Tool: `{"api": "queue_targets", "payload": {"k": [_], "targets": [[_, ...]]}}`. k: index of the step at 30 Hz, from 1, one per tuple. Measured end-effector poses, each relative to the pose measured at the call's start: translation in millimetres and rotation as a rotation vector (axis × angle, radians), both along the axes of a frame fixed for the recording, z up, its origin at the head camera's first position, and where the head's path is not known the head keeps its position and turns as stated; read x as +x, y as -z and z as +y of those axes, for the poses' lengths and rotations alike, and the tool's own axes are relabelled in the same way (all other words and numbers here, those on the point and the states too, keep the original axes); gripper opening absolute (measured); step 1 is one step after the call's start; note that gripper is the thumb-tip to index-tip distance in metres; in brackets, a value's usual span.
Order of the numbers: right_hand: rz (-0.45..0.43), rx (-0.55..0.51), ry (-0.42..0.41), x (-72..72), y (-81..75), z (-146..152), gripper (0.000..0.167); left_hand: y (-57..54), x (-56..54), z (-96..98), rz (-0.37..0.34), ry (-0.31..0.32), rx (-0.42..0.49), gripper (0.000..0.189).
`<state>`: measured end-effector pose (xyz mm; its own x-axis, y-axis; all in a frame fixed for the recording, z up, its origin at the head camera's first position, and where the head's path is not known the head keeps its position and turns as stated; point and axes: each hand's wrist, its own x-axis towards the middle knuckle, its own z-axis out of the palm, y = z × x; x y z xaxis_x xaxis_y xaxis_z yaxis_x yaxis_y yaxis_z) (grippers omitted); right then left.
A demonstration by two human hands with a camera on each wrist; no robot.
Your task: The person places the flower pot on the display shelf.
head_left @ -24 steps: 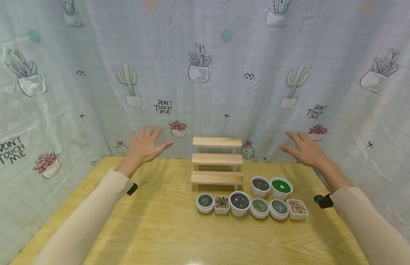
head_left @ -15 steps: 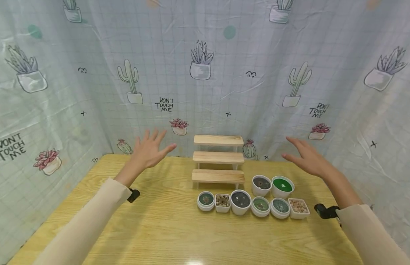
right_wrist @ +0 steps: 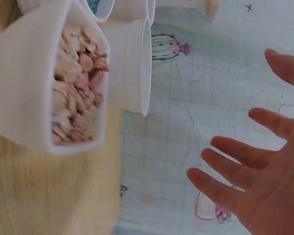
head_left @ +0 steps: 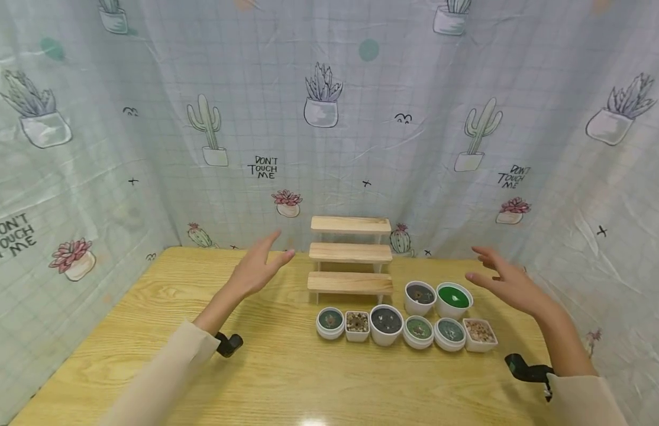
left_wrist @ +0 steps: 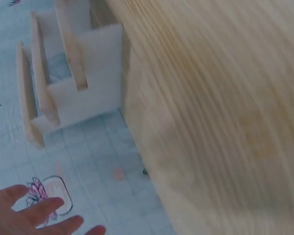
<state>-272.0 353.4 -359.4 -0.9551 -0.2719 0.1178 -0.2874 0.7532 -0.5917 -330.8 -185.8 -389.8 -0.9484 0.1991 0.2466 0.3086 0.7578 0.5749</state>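
My left hand [head_left: 255, 271] hovers over the table left of a three-step wooden shelf [head_left: 349, 283], fingers straight and holding nothing. Its spread fingers also show low in the left wrist view, with the shelf [left_wrist: 83, 98] above them. On the right, my right hand [head_left: 513, 286] hangs in the air with fingers extended, beside a white pot with a green surface [head_left: 453, 297]. Nearest below it stands a square white pot of pinkish pebbles [head_left: 480, 333]. In the right wrist view this pebble pot [right_wrist: 78, 93] looms large, apart from the fingers.
Several white pots stand before the shelf, among them a small round pot [head_left: 330, 322], a square pebble pot [head_left: 357, 323] and a dark-filled pot [head_left: 386, 322]. Behind the wooden table [head_left: 287, 367] hangs a curtain [head_left: 356, 154] printed with cacti. A black wrist camera [head_left: 526, 370] sits on the right wrist.
Both hands have come lower and closer to the table. The left hand has also shifted right toward the shelf. Pots and shelf stay in place.
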Motion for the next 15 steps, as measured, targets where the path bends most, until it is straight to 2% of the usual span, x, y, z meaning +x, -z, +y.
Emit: {"api": "queue_targets", "payload": {"k": [8, 15], "targets": [[-0.073, -0.090, -0.019, -1.4, 18.7, -1, 0.078, 19.5, 9.7, 20.4, -0.175, 0.085, 0.349, 0.078], [-0.081, -0.149, -0.059, -1.8, 34.0, -1, 0.076, 39.0, 6.5, 40.0, -0.315, 0.072, 0.583, 0.080]]}}
